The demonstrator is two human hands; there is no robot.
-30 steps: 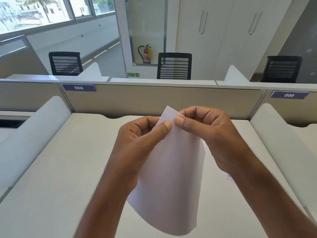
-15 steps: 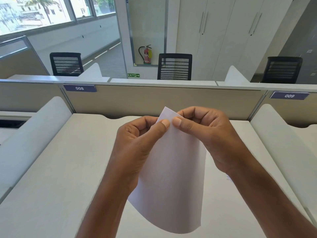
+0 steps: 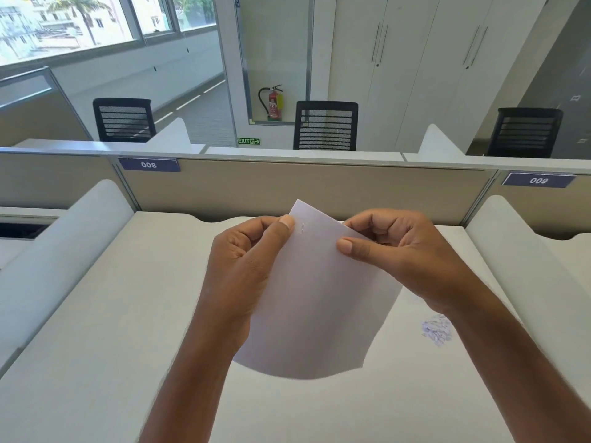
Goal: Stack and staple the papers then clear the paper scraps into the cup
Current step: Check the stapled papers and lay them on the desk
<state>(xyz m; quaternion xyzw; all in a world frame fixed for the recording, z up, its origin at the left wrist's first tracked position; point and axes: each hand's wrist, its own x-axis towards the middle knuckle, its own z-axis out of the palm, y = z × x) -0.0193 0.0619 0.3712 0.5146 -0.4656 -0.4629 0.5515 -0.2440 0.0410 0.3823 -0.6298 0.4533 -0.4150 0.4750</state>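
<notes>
Head view: the papers (image 3: 316,298) are held up above the desk (image 3: 112,314), their lower edge hanging in a curve. The left hand (image 3: 246,260) pinches the upper left edge, thumb on the front face. The right hand (image 3: 409,251) pinches the upper right edge the same way. A staple (image 3: 302,227) sits near the top corner. Paper scraps (image 3: 436,330) lie on the desk beside the right wrist. Beyond stand a partition (image 3: 287,187) and black chairs (image 3: 325,126).

Partition plate (image 3: 149,164) reads "008"; second plate (image 3: 538,180) reads "009"; green wall sign (image 3: 248,141) reads "EXIT" with arrow.
</notes>
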